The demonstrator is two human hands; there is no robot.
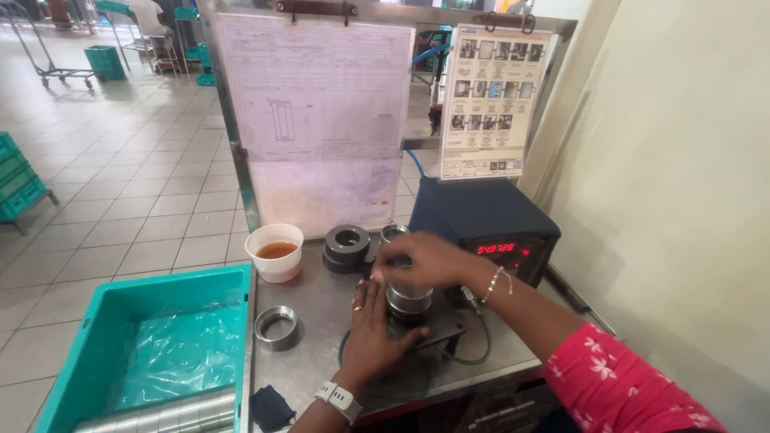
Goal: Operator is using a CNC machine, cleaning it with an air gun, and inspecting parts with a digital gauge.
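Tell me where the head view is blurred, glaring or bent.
Head view: the right hand on the metal cylinder is smeared by motion; the left hand is sharper. Daylight washes out the tiled floor at upper left. The meter's red digits bloom slightly. Wide-lens distortion tilts the clipboard and the wall.

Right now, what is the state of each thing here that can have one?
left hand: flat, steadying the base
right hand: gripping the cylinder's top
metal cylinder: upright on the fixture
cup: part full, brown liquid
display unit: on, red digits lit
steel ring: lying flat, loose
teal bin: open, plastic-lined
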